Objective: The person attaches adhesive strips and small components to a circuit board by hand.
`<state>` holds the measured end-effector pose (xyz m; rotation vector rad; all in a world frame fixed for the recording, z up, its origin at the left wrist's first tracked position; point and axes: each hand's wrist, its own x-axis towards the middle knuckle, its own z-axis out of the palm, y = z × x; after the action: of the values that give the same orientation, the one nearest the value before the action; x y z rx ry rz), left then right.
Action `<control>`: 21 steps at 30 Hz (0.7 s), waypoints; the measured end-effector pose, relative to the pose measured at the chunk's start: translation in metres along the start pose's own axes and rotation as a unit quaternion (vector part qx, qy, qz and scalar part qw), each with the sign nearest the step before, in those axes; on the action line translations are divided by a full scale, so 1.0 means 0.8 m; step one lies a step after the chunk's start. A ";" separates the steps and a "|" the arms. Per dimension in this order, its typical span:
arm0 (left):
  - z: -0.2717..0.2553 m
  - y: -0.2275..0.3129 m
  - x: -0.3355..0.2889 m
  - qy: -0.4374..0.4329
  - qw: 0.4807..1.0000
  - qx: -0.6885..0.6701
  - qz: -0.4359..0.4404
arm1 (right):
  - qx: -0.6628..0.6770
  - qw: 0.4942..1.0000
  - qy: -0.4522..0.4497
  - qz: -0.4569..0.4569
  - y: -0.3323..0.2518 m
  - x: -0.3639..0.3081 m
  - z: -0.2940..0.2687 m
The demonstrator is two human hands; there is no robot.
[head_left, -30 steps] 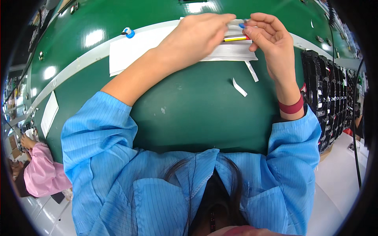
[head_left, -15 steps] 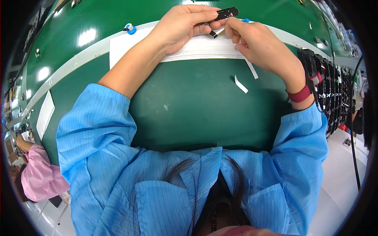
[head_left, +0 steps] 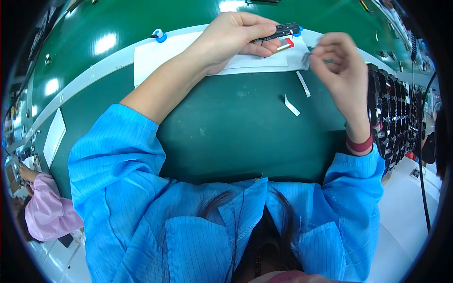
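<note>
My left hand (head_left: 236,40) holds a thin black elongated part (head_left: 282,32) by one end, above a white sheet (head_left: 160,54) on the green mat. Just under that part sits a small red and silver piece (head_left: 286,45). My right hand (head_left: 337,63) is lifted to the right of it, fingers curled, pinching a small pale strip (head_left: 306,59) between thumb and fingertips. Both forearms wear blue sleeves, and a red band circles the right wrist.
Two white strips (head_left: 298,92) lie on the green mat (head_left: 236,132). A tray of dark parts (head_left: 391,113) stands along the right side. A small blue and white object (head_left: 158,35) rests at the far edge. A person in a pink sleeve (head_left: 45,212) is at lower left.
My hands have separated: the left keeps the black part, while the right has pulled away to the right and down with a small strip.
</note>
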<state>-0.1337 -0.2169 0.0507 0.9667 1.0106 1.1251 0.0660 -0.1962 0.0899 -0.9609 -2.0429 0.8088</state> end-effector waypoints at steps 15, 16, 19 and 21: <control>-0.038 -0.014 0.019 -0.072 0.983 -0.170 0.008 | -0.078 0.991 -0.100 -0.050 0.044 0.006 0.024; -0.039 -0.013 0.020 -0.096 0.984 -0.151 0.002 | -0.079 0.990 -0.102 -0.050 0.051 0.001 0.024; -0.038 -0.012 0.017 -0.117 0.985 -0.128 -0.004 | 0.151 0.987 -0.033 0.047 0.065 -0.003 0.023; -0.033 -0.009 0.013 -0.113 0.986 -0.125 -0.003 | 0.155 0.985 -0.050 0.057 0.067 0.001 0.021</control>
<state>-0.1560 -0.2050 0.0354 0.8652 0.6694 1.0810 0.0715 -0.1710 0.0399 -0.8788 -1.8833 1.2184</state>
